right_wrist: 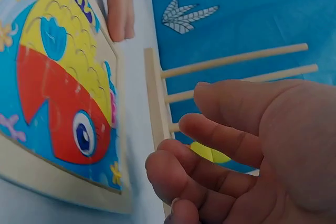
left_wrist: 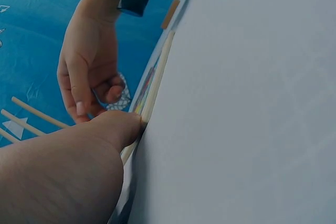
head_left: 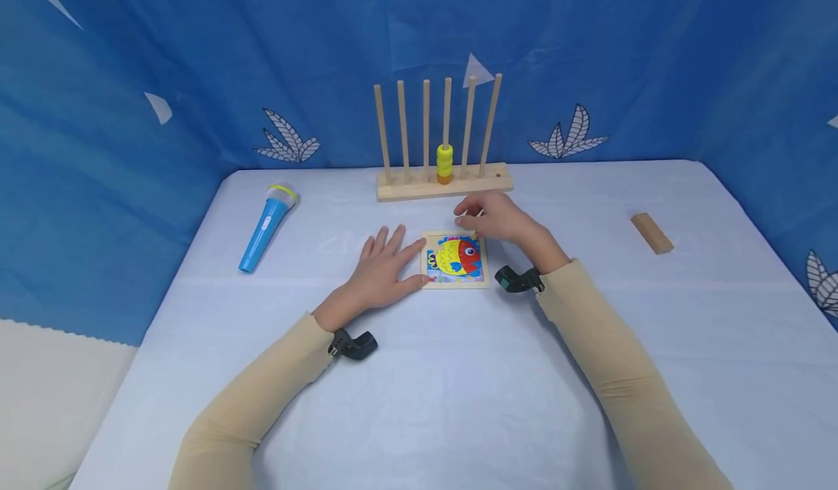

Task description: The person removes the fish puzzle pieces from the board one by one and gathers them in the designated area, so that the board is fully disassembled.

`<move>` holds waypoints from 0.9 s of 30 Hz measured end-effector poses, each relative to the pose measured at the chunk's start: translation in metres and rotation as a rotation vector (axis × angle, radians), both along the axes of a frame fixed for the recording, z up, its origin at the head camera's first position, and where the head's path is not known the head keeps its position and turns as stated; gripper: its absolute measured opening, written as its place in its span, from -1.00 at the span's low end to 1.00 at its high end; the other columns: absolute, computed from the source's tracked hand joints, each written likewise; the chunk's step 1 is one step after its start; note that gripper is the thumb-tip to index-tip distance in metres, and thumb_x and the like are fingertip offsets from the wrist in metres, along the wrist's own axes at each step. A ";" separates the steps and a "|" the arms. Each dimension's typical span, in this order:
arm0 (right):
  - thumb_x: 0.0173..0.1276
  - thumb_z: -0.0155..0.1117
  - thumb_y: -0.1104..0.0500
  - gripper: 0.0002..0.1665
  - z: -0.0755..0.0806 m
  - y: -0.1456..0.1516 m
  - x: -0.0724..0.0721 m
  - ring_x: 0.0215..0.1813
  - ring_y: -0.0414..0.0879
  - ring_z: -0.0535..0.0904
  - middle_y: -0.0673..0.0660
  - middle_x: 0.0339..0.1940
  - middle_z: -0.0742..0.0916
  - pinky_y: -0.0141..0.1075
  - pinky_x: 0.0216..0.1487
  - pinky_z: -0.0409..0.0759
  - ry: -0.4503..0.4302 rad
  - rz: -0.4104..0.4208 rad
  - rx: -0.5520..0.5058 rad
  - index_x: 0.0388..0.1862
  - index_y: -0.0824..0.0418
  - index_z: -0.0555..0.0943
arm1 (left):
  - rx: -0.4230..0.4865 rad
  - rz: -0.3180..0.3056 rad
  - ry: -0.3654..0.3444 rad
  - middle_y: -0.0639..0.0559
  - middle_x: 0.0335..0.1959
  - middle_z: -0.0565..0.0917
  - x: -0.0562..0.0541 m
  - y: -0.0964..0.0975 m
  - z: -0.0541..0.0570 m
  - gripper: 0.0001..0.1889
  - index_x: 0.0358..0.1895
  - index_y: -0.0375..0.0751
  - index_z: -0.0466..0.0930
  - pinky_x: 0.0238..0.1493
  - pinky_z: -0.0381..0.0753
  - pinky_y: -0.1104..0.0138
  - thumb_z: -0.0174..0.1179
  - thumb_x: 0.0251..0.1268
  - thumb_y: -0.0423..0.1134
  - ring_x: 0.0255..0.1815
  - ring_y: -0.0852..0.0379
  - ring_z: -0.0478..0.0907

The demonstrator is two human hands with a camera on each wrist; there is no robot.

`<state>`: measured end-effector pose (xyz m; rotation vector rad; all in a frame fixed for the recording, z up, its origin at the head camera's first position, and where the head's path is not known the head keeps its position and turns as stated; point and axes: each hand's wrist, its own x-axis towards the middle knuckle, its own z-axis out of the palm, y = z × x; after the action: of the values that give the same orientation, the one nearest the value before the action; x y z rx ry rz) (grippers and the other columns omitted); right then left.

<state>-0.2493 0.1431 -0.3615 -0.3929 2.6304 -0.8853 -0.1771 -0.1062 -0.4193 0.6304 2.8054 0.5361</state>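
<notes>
A square wooden fish puzzle point(head_left: 452, 260), yellow and red on blue, lies flat on the table between the hands. My left hand point(head_left: 385, 272) lies with spread fingers at its left side, thumb and forefinger at the edge. Over the puzzle's upper right corner hovers my right hand point(head_left: 494, 217), its fingers loosely bent. Nothing shows between those fingers point(right_wrist: 205, 171) in the right wrist view, where the fish's red head fills the left side. The left wrist view shows the puzzle point(left_wrist: 157, 80) edge-on, with the left thumb at its rim.
Behind the puzzle stands a wooden peg rack point(head_left: 419, 190) with several upright pegs. Yellow rings point(head_left: 444, 159) sit above an orange one on one peg. A blue toy microphone point(head_left: 264, 232) lies at the left, a brown wooden block point(head_left: 652, 233) at the right.
</notes>
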 end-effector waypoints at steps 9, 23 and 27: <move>0.48 0.26 0.06 -0.62 -0.007 -0.008 0.003 -0.13 0.02 0.58 0.19 -0.09 0.72 -0.25 -0.10 0.61 0.002 0.050 0.038 0.17 0.20 0.67 | 0.006 -0.001 0.013 -0.24 0.71 -0.09 0.001 -0.001 0.001 -0.22 0.62 0.10 0.17 0.61 -0.25 -0.30 0.06 0.42 0.27 0.71 -0.38 -0.33; 0.29 0.49 0.09 -0.65 -0.018 -0.023 0.011 -0.18 -0.02 0.54 0.13 -0.28 0.68 -0.37 -0.22 0.54 0.017 0.072 0.152 0.00 0.20 0.70 | 0.016 -0.010 0.020 -0.26 0.70 -0.07 0.000 -0.001 0.000 -0.23 0.62 0.09 0.18 0.60 -0.24 -0.31 0.06 0.43 0.26 0.70 -0.39 -0.32; 0.29 0.50 0.10 -0.65 -0.016 -0.024 0.013 -0.17 -0.01 0.54 0.14 -0.26 0.68 -0.36 -0.21 0.54 0.012 0.067 0.165 0.01 0.19 0.69 | 0.015 -0.008 0.016 -0.25 0.70 -0.08 0.001 -0.001 0.001 -0.22 0.62 0.09 0.17 0.61 -0.25 -0.31 0.06 0.43 0.26 0.71 -0.38 -0.33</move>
<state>-0.2363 0.1189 -0.3774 -0.4419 2.6595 -0.6417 -0.1765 -0.1069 -0.4181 0.6514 2.8156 0.5537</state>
